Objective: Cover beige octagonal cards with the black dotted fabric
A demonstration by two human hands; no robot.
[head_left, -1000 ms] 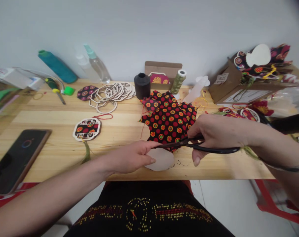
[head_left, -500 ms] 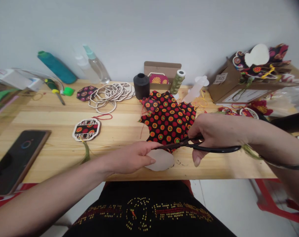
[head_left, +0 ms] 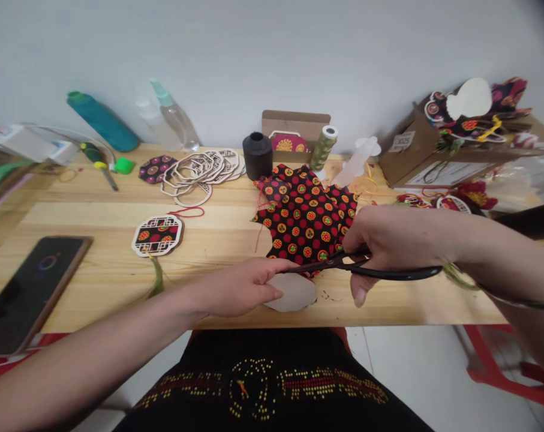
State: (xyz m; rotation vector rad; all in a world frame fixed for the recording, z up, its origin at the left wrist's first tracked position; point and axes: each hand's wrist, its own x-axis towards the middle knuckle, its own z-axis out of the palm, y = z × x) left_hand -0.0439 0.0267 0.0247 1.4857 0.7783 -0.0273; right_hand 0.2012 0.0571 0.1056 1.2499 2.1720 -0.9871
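Black-handled scissors (head_left: pixel 339 264) are gripped in my right hand (head_left: pixel 384 246), their blades pointing left toward my left fingertips. My left hand (head_left: pixel 249 288) pinches a pale rounded piece (head_left: pixel 294 292) between thumb and fingers near the table's front edge. The blades lie along the upper edge of that piece. Just beyond them spreads a black fabric (head_left: pixel 305 210) with red dots and orange flower prints, its edge ragged with cut-outs. Tiny dark scraps (head_left: pixel 330 297) lie right of the pale piece. The exact contact between blades and edge is partly hidden by my left fingers.
A phone (head_left: pixel 33 288) and an octagonal framed pendant (head_left: pixel 157 235) lie to the left. Behind are wooden frames (head_left: pixel 200 171), a black thread cone (head_left: pixel 257 156), a green thread spool (head_left: pixel 323 149) and a spray bottle (head_left: pixel 175 114). A cardboard box (head_left: pixel 433 156) stands at right.
Hardly anything differs. My right hand and the scissors have shifted very slightly; my left hand keeps its hold on the pale piece.
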